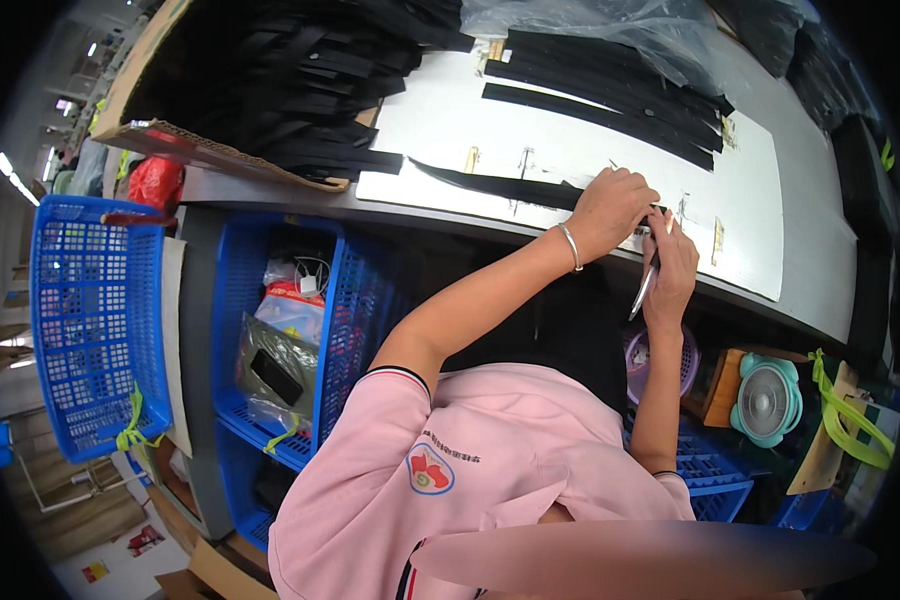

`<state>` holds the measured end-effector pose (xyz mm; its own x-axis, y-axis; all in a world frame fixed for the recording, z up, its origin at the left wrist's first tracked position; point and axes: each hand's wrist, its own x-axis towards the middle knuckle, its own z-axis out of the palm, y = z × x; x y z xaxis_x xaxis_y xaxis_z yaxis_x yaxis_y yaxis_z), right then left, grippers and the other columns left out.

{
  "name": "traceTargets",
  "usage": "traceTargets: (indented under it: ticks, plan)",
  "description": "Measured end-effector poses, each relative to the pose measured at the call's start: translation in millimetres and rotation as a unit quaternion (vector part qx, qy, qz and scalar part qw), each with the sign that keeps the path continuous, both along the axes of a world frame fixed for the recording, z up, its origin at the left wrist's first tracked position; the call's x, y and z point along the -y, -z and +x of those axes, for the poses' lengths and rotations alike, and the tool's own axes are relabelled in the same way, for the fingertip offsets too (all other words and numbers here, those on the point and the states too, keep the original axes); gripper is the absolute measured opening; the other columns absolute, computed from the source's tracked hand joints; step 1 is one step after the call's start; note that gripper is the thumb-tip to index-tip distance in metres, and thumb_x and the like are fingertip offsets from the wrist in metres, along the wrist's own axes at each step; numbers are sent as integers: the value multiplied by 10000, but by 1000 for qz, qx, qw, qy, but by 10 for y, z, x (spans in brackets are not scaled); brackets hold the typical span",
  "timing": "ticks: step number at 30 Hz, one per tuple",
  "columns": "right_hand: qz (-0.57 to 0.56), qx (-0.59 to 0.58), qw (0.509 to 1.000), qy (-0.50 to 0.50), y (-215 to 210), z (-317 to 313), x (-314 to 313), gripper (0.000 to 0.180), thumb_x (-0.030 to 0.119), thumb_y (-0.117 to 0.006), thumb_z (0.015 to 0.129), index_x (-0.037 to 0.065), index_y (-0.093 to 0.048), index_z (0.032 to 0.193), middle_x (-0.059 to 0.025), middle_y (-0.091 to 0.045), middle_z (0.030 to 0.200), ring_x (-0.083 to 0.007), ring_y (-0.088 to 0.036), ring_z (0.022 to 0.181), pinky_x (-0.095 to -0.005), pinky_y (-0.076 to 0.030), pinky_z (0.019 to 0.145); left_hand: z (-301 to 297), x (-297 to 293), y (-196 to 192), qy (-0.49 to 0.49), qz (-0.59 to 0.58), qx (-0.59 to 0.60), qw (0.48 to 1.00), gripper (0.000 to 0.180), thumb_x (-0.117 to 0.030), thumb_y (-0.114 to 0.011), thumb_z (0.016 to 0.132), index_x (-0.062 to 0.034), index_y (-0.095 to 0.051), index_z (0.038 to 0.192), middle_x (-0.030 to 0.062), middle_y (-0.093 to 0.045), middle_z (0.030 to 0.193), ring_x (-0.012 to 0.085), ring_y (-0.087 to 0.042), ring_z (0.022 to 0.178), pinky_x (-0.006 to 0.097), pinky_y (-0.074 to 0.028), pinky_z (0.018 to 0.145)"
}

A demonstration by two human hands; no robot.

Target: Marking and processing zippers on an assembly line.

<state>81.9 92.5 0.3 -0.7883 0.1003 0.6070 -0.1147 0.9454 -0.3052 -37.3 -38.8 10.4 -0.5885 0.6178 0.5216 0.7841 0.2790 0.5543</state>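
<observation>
Black fabric strip [510,188] lies on the white board [755,225], upper centre of the frame, pinched by the left hand [612,208]; the right hand [675,268] grips a slim silver tool [642,292]. A loose pinch could skew the strip; with hands this close, the tool could nick one.

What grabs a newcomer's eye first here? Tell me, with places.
The pink shirt at lower centre would probably strike first. Above it, the hands meet over the front edge of a white board, at the right end of a long black strip. A bright blue basket also stands out at far left.
</observation>
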Motion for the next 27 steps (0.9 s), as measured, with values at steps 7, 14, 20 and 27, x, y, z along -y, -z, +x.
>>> traceTargets:
  ticks: [7, 14, 20, 27]
  plan:
    - [37, 5, 998, 52, 71, 252, -443, 449, 45, -726, 919, 88, -628, 1355, -46, -684, 1351, -238, -602, 1314, -475, -363, 1154, 165, 390, 106, -51, -33, -61, 996, 299, -65, -658, 889, -57, -697, 1185, 81, -654, 1296, 280, -566, 1266, 497, -315, 1184]
    - [83, -1, 993, 82, 128, 340, -641, 382, 111, -708, 962, 90, -656, 1340, -34, -702, 1321, -229, -630, 1258, -470, -375, 1156, 271, 991, 121, -170, -132, -83, 973, 419, -245, -677, 963, -19, -642, 1315, 114, -608, 1407, 300, -482, 1396, 623, -183, 1210]
    - [73, -31, 993, 89, 172, 332, -662, 343, 97, -692, 974, 90, -670, 1315, -32, -713, 1299, -223, -638, 1239, -461, -398, 1146, 275, 1501, 97, -254, -135, -28, 957, 579, -329, -719, 939, -6, -588, 1401, 149, -556, 1490, 301, -438, 1453, 651, -125, 1204]
    - [17, 32, 991, 126, -125, 245, -450, 266, 83, -631, 1013, 99, -693, 1271, -72, -721, 1261, -230, -641, 1214, -444, -402, 1146, 292, 1557, 162, -254, -116, -23, 960, 620, -331, -752, 918, -17, -572, 1422, 153, -549, 1491, 309, -457, 1436, 597, -177, 1211]
